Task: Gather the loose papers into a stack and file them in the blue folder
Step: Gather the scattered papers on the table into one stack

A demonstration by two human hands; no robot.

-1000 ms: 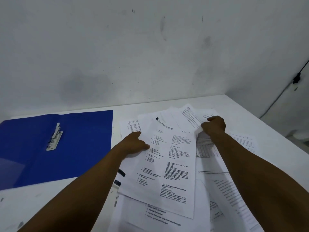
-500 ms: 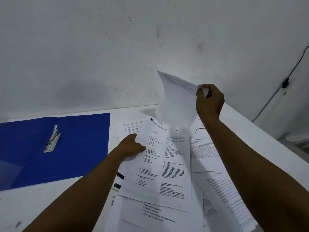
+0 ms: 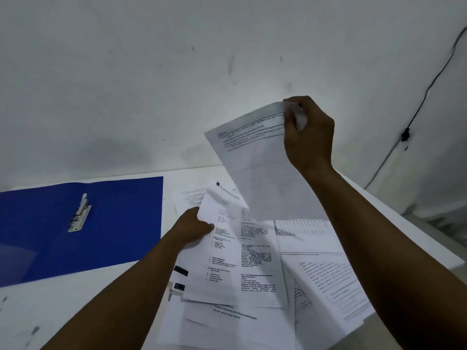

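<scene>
The blue folder (image 3: 106, 223) lies open and flat at the left of the white table, its metal clip (image 3: 79, 215) showing. Several printed papers (image 3: 310, 276) are spread loosely over the table's centre and right. My left hand (image 3: 194, 226) grips the left edge of a printed sheet (image 3: 242, 251) lying on top of the pile. My right hand (image 3: 308, 132) pinches the top corner of a lifted sheet (image 3: 260, 170), held up in the air above the pile, its lower end hanging down toward the other papers.
A white wall rises directly behind the table (image 3: 50, 311). A black cable (image 3: 406, 133) runs diagonally down the wall at the right. The table's right edge (image 3: 414, 223) drops off beyond the papers. Small dark marks dot the table surface at the lower left.
My right hand took one sheet from the far end of the pile and raised it high above the table. My left hand stayed on the top sheet's left edge.
</scene>
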